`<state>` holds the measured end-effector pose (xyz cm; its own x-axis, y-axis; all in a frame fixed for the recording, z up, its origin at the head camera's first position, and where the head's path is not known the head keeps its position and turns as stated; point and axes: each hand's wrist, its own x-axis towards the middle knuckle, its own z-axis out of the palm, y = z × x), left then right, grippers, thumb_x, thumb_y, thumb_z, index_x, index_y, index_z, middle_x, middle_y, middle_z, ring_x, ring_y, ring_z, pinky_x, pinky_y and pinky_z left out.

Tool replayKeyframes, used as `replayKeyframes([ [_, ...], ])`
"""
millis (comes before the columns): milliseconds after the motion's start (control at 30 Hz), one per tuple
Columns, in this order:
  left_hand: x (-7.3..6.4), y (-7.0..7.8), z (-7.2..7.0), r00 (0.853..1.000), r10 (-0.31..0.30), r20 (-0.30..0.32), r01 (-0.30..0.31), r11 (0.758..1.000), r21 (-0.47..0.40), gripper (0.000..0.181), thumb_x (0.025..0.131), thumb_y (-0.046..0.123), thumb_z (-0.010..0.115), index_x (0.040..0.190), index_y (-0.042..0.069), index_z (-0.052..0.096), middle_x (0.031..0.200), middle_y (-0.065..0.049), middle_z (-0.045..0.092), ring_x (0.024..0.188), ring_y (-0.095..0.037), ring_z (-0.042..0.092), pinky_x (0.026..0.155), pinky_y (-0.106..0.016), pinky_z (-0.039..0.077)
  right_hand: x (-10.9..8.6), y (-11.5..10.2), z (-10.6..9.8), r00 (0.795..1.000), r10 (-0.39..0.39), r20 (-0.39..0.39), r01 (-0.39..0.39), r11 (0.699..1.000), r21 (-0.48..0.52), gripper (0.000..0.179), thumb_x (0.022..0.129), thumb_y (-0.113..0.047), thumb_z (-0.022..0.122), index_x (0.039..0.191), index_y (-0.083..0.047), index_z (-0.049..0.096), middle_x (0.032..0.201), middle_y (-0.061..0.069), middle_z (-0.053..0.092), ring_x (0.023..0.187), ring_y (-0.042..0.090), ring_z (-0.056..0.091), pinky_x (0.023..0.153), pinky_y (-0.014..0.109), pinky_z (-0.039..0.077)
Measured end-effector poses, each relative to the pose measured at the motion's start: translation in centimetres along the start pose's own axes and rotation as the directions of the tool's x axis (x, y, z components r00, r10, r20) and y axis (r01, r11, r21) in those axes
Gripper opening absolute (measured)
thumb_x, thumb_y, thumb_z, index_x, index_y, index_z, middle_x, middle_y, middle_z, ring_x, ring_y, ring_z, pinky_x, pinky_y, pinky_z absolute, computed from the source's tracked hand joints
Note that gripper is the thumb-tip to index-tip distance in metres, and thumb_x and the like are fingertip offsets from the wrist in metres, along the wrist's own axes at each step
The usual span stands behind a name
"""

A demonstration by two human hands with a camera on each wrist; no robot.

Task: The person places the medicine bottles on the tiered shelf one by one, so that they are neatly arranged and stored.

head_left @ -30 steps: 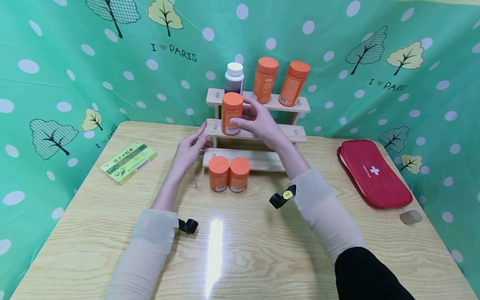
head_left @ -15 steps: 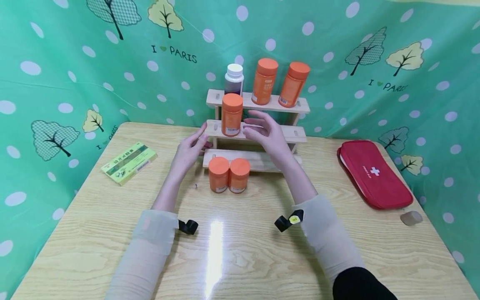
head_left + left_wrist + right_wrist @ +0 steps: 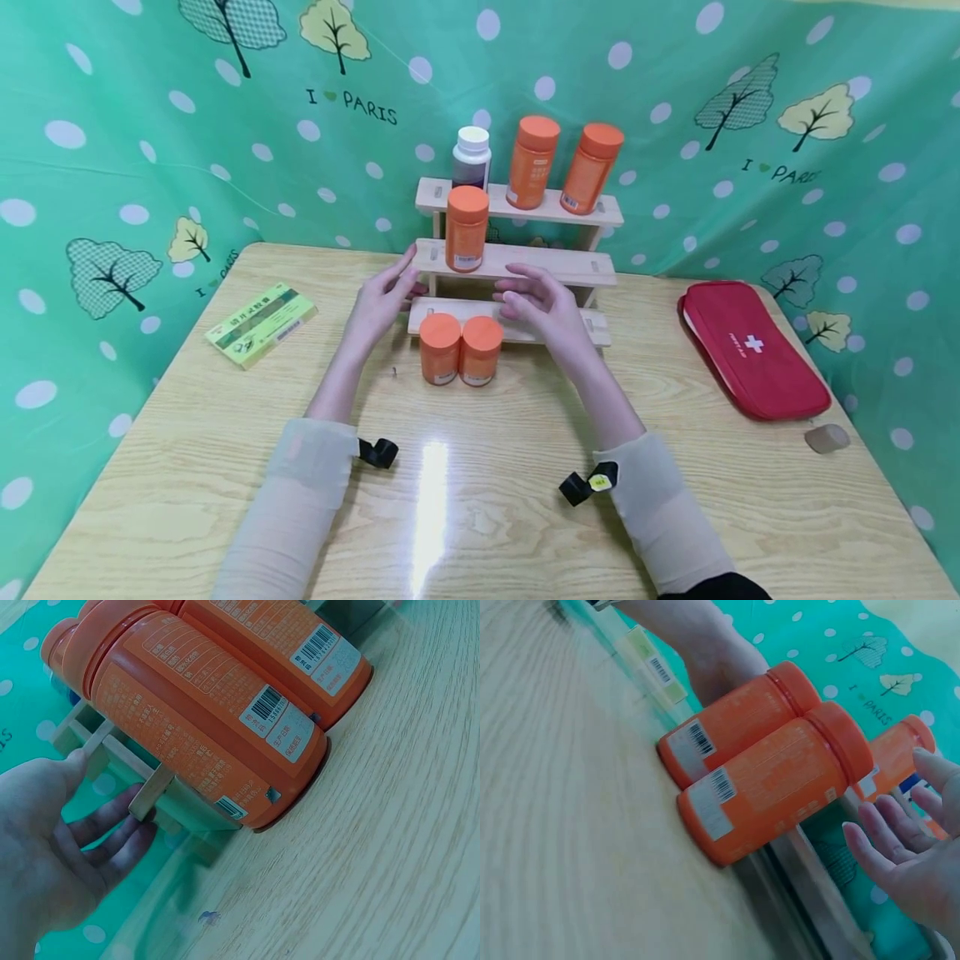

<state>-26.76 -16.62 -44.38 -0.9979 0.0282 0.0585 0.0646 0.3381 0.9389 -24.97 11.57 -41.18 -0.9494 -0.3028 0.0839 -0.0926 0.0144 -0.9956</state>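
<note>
A three-step wooden rack [image 3: 555,264] stands at the back of the table. My left hand [image 3: 382,302] holds its left end; in the left wrist view the thumb lies on the frame and the other fingers bend behind a shelf end. On the middle step an orange bottle [image 3: 467,232] stands upright near the left. My right hand [image 3: 546,310] hovers before the lower steps, fingers loosely bent with nothing between them. Two orange bottles, a left one [image 3: 439,354] and a right one [image 3: 481,357], stand side by side on the table before the rack.
The top step carries a white-capped bottle [image 3: 471,157] and two orange bottles, one in the middle [image 3: 533,162] and one at right [image 3: 592,170]. A green medicine box [image 3: 262,325] lies at left. At right are a red first-aid pouch [image 3: 753,350] and a small greyish cylinder [image 3: 827,438].
My right hand has let go of the orange bottle on the middle step and moved down and to the right. The left hand has stayed at the rack's left end.
</note>
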Motion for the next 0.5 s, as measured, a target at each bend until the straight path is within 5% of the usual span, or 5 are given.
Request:
replayKeyframes([
  [233,0.1,-0.1,0.0,1.000,0.006,0.002,-0.006,1.000,-0.002,0.054,0.104,0.059,0.048,0.155,0.047,0.036,0.166,-0.003,0.040,0.123,-0.034,0.066,0.102,-0.049,0.060,-0.5,0.8,-0.3,0.997,0.020,0.081,-0.017,0.999,-0.030,0.049,0.103,-0.033,0.065,0.147,-0.015,0.053,0.136,0.018,0.064,0.125,0.028,0.067,0.101,0.037,0.061],
  [500,0.1,-0.1,0.1,1.000,0.005,0.003,-0.005,1.000,-0.011,0.053,0.104,0.058,0.048,0.155,0.047,0.037,0.161,-0.008,0.048,0.121,-0.033,0.067,0.100,-0.047,0.061,-0.7,1.3,-0.7,0.986,0.041,0.165,-0.024,0.995,-0.100,0.049,0.105,-0.029,0.060,0.147,-0.006,0.051,0.134,0.016,0.065,0.124,0.026,0.067,0.102,0.033,0.060],
])
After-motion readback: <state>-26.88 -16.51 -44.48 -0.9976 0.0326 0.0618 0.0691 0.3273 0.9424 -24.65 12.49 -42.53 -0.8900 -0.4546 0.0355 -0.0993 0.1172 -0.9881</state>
